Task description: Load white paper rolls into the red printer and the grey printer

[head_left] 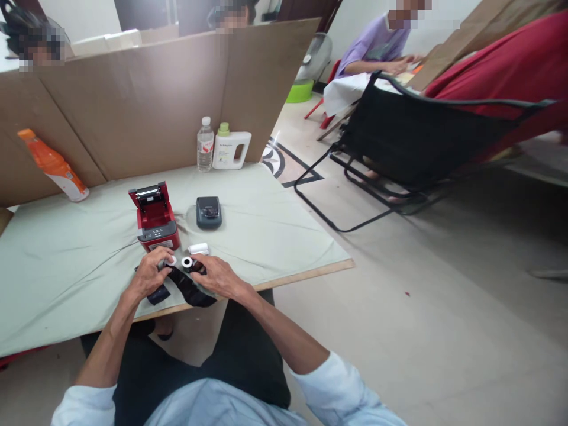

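Ribbon (190,288), dark and loosely unwound, lies at the near table (288,236) edge in front of the red printer (155,219). Left hand (148,277) pinches one spool, right hand (217,277) holds the other small core. Slack could likely twist or slip off the edge. A white roll (198,248) sits beside the printer, a grey device (208,212) to its right.

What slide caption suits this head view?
Both hands, left hand and right hand, handle dark ribbon beside open red printer.
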Motion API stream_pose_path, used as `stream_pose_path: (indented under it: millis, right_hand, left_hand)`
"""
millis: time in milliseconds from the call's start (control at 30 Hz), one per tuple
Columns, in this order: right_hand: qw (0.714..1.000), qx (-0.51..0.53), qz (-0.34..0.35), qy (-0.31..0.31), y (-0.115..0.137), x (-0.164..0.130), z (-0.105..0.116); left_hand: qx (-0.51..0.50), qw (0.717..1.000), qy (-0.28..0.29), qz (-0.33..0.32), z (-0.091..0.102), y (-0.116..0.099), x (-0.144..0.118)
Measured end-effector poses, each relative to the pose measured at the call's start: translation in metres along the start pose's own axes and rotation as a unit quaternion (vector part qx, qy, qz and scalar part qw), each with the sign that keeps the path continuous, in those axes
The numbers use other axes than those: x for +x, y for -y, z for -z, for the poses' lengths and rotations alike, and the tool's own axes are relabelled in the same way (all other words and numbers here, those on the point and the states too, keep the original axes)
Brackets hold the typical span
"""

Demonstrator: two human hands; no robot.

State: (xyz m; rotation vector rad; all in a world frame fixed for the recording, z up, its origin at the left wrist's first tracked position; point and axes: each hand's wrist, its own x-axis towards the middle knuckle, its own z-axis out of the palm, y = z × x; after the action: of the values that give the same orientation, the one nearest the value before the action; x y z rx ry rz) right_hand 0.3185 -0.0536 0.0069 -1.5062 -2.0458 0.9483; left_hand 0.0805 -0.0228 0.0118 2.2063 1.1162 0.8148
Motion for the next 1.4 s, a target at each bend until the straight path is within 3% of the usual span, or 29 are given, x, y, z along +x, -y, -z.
stream_pose_path:
  millis: [200, 433, 533, 633, 767, 1000, 1100, 1200, 1300, 1400]
  right_hand:
    - [1.0, 0.027, -0.001, 0.005, -0.007, 0.001, 0.0]
    - [0.993, 0.117, 0.019, -0.01, -0.02, -0.004, 0.018]
    - [0.989, 0.138, 0.008, -0.043, -0.033, 0.002, 0.025]
    - [0.992, 0.098, -0.011, -0.078, -0.05, 0.015, 0.027]
    - [0.998, 0.051, -0.029, -0.036, -0.061, 0.033, 0.022]
    - [0.999, 0.033, -0.017, -0.02, -0.048, 0.051, 0.008]
    - [0.999, 0.033, -0.012, -0.018, -0.046, 0.053, 0.006]
    - [0.997, 0.015, 0.008, -0.078, -0.038, 0.048, 0.009]
    - [0.989, 0.006, 0.067, -0.133, -0.016, 0.036, 0.012]
    - [0.983, 0.003, 0.142, -0.119, 0.016, 0.021, 0.009]
  left_hand:
    - [0.031, 0.998, 0.015, 0.046, 0.006, 0.0, -0.01]
    - [0.04, 0.999, 0.001, 0.004, 0.006, 0.003, -0.023]
    - [0.056, 0.998, -0.005, 0.005, 0.011, 0.0, -0.028]
    - [0.095, 0.995, -0.041, 0.016, 0.017, -0.002, -0.035]
    - [0.184, 0.972, -0.115, 0.087, 0.023, 0.013, -0.047]
    - [0.172, 0.968, -0.071, 0.168, 0.026, 0.049, -0.053]
    - [0.152, 0.972, -0.044, 0.176, 0.027, 0.047, -0.051]
    - [0.129, 0.978, -0.022, 0.163, 0.03, 0.04, -0.052]
    - [0.115, 0.982, -0.002, 0.153, 0.033, 0.035, -0.053]
    - [0.1, 0.983, 0.005, 0.151, 0.034, 0.032, -0.053]
